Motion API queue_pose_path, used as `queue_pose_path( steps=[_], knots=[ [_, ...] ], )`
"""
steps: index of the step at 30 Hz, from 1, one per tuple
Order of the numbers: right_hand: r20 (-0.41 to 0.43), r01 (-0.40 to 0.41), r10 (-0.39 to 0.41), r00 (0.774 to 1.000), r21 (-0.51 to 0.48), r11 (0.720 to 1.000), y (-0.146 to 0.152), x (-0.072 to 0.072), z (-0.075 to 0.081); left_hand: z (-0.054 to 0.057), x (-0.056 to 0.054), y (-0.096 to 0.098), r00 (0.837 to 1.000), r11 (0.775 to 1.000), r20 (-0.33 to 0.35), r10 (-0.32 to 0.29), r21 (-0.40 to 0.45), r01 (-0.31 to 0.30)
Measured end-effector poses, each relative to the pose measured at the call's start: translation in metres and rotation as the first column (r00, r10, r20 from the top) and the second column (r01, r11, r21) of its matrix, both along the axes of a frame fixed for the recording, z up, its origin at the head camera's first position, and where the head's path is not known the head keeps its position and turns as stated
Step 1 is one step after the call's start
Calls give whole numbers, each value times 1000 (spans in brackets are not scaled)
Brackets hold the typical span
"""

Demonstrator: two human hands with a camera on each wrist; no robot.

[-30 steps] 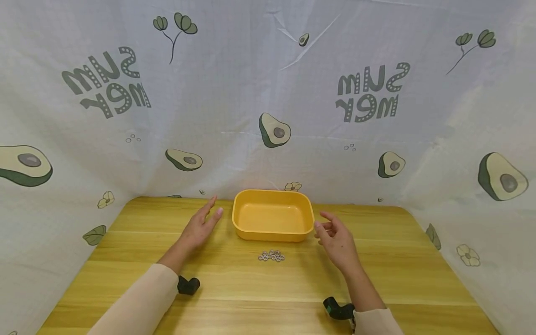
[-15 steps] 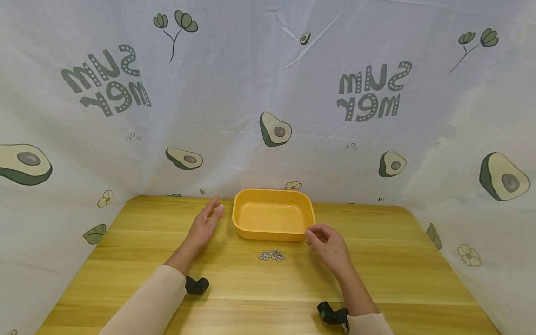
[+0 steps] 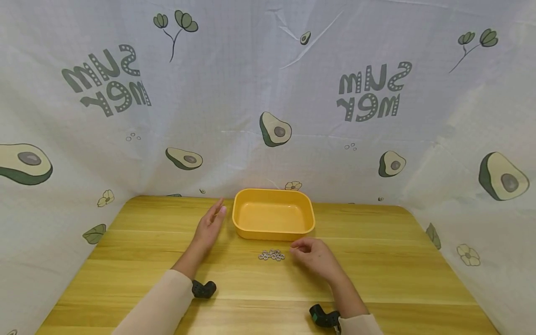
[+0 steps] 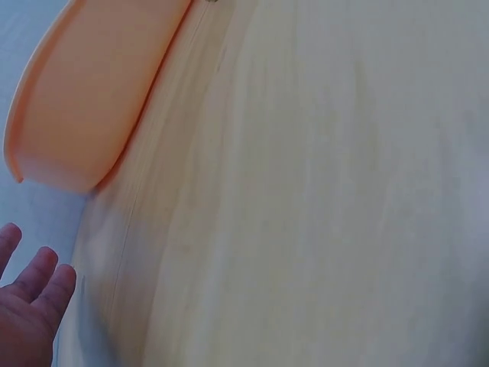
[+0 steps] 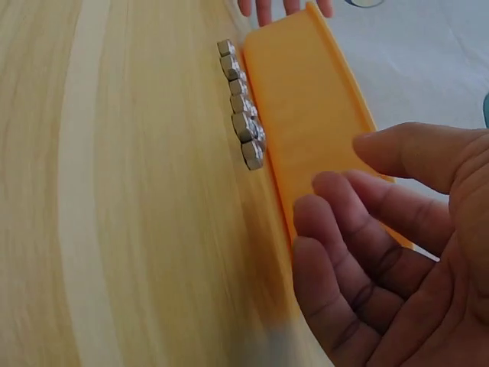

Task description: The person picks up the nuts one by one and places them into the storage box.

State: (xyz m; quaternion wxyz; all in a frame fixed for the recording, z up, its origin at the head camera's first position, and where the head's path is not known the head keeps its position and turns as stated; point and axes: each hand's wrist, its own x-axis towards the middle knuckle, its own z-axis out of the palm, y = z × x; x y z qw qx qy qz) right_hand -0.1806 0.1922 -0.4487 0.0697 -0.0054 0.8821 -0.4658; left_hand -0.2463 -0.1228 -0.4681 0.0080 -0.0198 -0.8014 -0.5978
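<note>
Several small silvery metal nuts [image 3: 265, 256] lie in a tight cluster on the wooden table, just in front of a yellow rectangular bin [image 3: 272, 236]. My right hand [image 3: 317, 257] hovers right of the nuts, fingers loosely bent with a gap to the thumb. In the right wrist view nothing lies between those fingers, and the nuts [image 5: 244, 127] sit beyond the fingertips. At the bin's left side is my left hand [image 3: 208, 230], fingers extended and holding nothing. The left wrist view shows its fingers [image 4: 57, 294] apart from the bin's end.
The wooden table [image 3: 251, 288] spreads around the bin on both sides and in front. Behind it hangs a white cloth [image 3: 226, 102] printed with avocados, right at the table's back edge. A black device [image 3: 204, 289] is worn on each wrist.
My right hand has moved left and nearer the front, from the bin's right corner toward the nuts. The left hand has shifted slightly right. Bin and nuts have stayed put.
</note>
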Motion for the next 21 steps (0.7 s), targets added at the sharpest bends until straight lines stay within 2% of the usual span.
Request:
queue_pose_path(
  steps=[6,13,18,21],
  knots=[
    [-9,-35,36,999,30,999,-4,-2,-4,-1,0,6,999,998,26,33,50,-35],
    [-10,-91,92,996,89,992,-9,-3,-5,-5,0,13,997,991,14,76,107,-77],
    [3,-94,94,996,104,990,-13,-1,-7,-8,-2,21,995,980,13,98,173,-99],
    [-9,-89,91,996,122,989,-16,-1,-9,-8,-3,26,996,976,2,93,199,-91]
  ],
)
